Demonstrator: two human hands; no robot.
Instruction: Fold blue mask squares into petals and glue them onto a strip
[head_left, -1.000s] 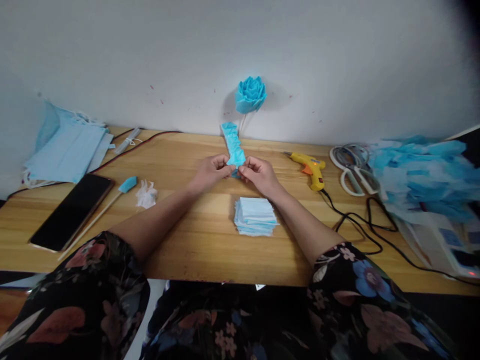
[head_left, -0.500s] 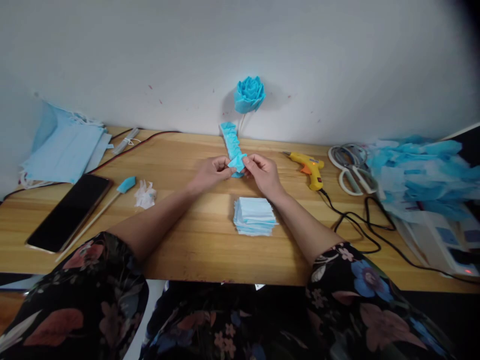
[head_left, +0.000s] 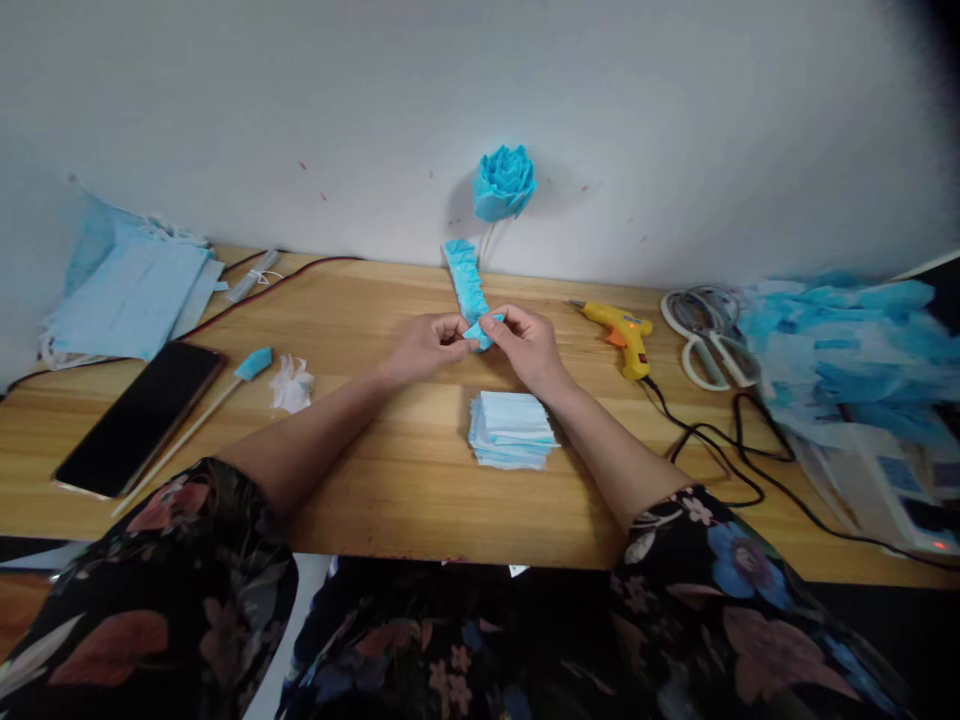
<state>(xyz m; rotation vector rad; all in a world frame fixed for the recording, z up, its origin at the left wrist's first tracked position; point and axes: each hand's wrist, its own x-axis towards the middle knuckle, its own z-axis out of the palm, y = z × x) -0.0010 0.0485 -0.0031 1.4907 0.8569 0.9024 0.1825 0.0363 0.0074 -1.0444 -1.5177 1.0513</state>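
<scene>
My left hand [head_left: 430, 347] and my right hand [head_left: 527, 343] meet near the middle of the table, both pinching a small folded piece of blue fabric [head_left: 484, 331]. Just behind them lies a row of folded blue pieces [head_left: 465, 278], its near end partly hidden by my fingers. A stack of pale blue squares [head_left: 511, 430] sits in front of my right hand, beside the forearm. Against the wall stands a blue fabric rose [head_left: 504, 184] on a thin stem.
To the right are a yellow glue gun [head_left: 621, 335] with a black cord, white-handled scissors [head_left: 712, 355] and piled blue fabric [head_left: 862, 340]. At left lie face masks [head_left: 131, 290], a phone [head_left: 140, 418], a blue-tipped stick [head_left: 196, 428] and a white scrap [head_left: 291, 384].
The blue piece between my fingers has been folded smaller, and my right thumb now lies over it. My hands stay in nearly the same place. The view has shifted slightly.
</scene>
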